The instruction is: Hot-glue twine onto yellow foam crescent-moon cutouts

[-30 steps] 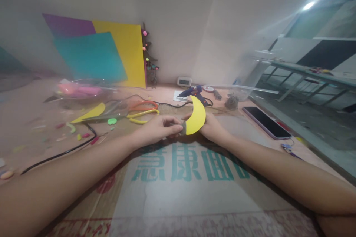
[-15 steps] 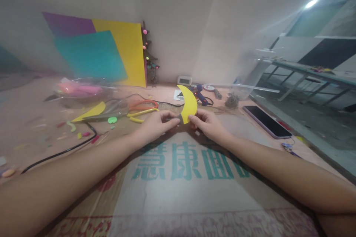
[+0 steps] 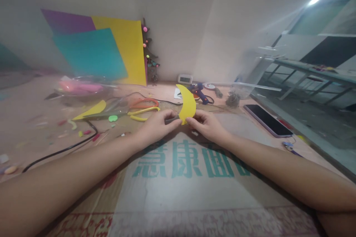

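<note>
A yellow crescent-shaped paper cutout [image 3: 187,102] stands upright between my hands, its curve bulging to the right. My right hand [image 3: 207,124] pinches its lower end between thumb and fingers. A small dark grey piece [image 3: 171,120] shows between the thumb and fingers of my left hand [image 3: 157,126]; its kind is unclear. The left thumb tip meets the crescent's lower left edge. Behind the crescent lies a blue glue gun [image 3: 201,94], partly covered. Orange- and yellow-handled scissors [image 3: 143,109] lie beyond my left hand.
A printed sheet [image 3: 183,192] covers the table before me. To the right lies a phone [image 3: 268,120]. Coloured papers [image 3: 91,53] and a decorated twig [image 3: 150,50] lean at the back. Left are a yellow offcut [image 3: 93,110], a black cord [image 3: 61,152] and small scraps.
The crescent has shifted slightly left and down in the view. The left thumb now reaches its lower edge, where the dark grey piece showed before. Both hands keep their grip.
</note>
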{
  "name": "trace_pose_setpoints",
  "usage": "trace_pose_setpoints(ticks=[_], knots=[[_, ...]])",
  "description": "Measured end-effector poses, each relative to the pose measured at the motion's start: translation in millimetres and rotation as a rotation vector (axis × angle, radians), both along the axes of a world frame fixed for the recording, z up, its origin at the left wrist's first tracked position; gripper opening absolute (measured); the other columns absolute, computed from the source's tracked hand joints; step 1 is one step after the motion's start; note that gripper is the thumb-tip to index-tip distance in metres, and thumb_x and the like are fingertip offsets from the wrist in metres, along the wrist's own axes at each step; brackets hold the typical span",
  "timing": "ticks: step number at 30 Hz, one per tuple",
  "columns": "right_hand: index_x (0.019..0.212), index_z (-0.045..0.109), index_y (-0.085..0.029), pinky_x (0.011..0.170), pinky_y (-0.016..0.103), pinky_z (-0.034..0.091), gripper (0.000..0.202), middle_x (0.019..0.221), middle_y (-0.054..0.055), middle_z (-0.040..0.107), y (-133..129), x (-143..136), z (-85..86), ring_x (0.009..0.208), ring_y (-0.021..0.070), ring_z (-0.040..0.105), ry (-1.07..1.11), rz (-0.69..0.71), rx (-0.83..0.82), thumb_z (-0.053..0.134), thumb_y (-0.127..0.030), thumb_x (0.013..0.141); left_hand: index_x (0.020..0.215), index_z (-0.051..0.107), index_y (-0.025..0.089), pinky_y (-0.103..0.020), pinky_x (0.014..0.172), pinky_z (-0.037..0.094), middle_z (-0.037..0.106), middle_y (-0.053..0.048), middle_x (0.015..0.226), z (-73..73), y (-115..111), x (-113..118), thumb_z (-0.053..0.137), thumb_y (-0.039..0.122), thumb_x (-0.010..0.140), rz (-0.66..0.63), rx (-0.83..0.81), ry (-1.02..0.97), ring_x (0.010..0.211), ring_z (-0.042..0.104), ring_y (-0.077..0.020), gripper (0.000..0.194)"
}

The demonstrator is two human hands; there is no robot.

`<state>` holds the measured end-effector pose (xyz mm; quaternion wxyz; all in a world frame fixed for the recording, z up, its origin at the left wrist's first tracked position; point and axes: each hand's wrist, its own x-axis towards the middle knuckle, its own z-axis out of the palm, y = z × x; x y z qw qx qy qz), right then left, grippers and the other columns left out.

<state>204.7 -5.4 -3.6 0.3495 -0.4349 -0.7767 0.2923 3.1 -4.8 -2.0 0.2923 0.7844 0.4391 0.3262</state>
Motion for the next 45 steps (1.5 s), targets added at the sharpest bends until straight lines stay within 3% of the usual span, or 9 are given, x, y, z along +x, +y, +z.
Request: trace_pose_setpoints(ticks=[16,22,30,39,45], knots=[[0.089,0.061,-0.014,0.050,0.021,0.040,0.023,0.069,-0.001,0.058,1,0,-0.3,0.055,0.0100,0.050,0.078,0.025,-0.081,0.055,-0.037,0.086,0.072,0.058,0.017,-0.021,0.049,0.034,0.058,0.001,0.062,-4.7,4,-3,0.047,0.048,0.088,-0.052,-0.071,-0.087,0.055,0.049,-0.0114,0.036],[0.082,0.058,-0.016,0.050,0.022,0.041,0.022,0.064,-0.002,0.056,3,1,1.6,0.054,0.0109,0.052,0.110,-0.036,-0.070,0.055,-0.038,0.085,0.102,0.058,0.018,-0.021,0.049,0.039,0.062,0.001,0.067,-7.6,8,-2,0.055,0.051,0.083,-0.011,-0.258,-0.228,0.056,0.055,-0.0129,0.038],[0.083,0.059,-0.016,0.051,0.022,0.040,0.020,0.065,-0.001,0.057,2,0,1.3,0.055,0.0112,0.052,0.068,-0.006,-0.040,0.056,-0.036,0.084,0.084,0.062,0.017,-0.021,0.048,0.037,0.064,0.000,0.064,-5.8,4,-3,0.055,0.049,0.083,-0.009,-0.182,-0.141,0.053,0.055,-0.0121,0.033],[0.072,0.052,-0.018,0.044,0.022,0.033,0.032,0.059,-0.003,0.054,6,4,1.6,0.046,0.0082,0.043,0.172,-0.074,-0.097,0.052,-0.046,0.087,0.087,0.056,0.015,-0.023,0.055,0.048,0.063,0.000,0.069,-12.1,11,0,0.059,0.047,0.082,-0.037,-0.352,-0.438,0.056,0.059,-0.0108,0.032],[0.069,0.052,-0.017,0.043,0.022,0.032,0.036,0.058,-0.003,0.053,5,3,3.0,0.045,0.0077,0.041,0.208,-0.072,-0.134,0.054,-0.050,0.085,0.078,0.056,0.014,-0.020,0.050,0.044,0.062,-0.001,0.066,-11.2,9,-1,0.058,0.044,0.084,-0.009,-0.373,-0.427,0.054,0.058,-0.0104,0.031]])
